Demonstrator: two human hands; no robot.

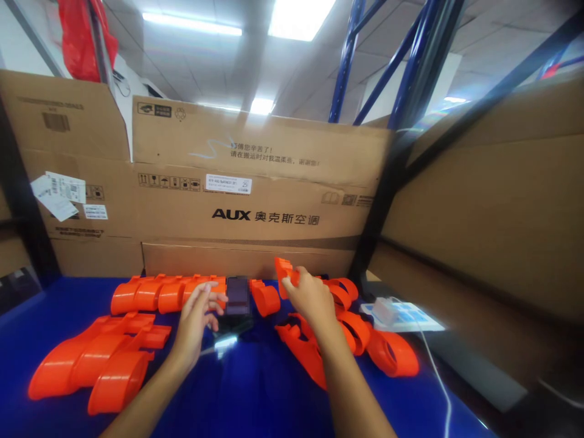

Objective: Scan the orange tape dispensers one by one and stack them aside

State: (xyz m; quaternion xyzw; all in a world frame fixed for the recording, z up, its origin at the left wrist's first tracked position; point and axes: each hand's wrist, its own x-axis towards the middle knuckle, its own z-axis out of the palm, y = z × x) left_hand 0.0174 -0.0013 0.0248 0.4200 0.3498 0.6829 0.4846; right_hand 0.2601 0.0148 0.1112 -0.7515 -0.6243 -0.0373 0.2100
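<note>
My right hand (310, 297) is closed on an orange plastic part (283, 267), raised above the blue surface; my fingers cover some of it. Over the left-centre, my left hand (199, 313) is held up with its fingers apart and nothing in it. Behind that hand runs a row of orange curved parts (146, 294). Between the hands are a dark box-like object (238, 296) and a single orange part (265, 298). Around my right forearm lie several loose orange parts (356, 331), partly hidden by the arm.
Front left, more orange parts (77, 365) lie grouped on the blue tabletop (255, 389). A printed cardboard panel (264, 201) stands along the back. At right are a white adapter (385, 309), a pale sheet (424, 319) and a white cable (440, 377). A dark rack post (378, 213) rises behind.
</note>
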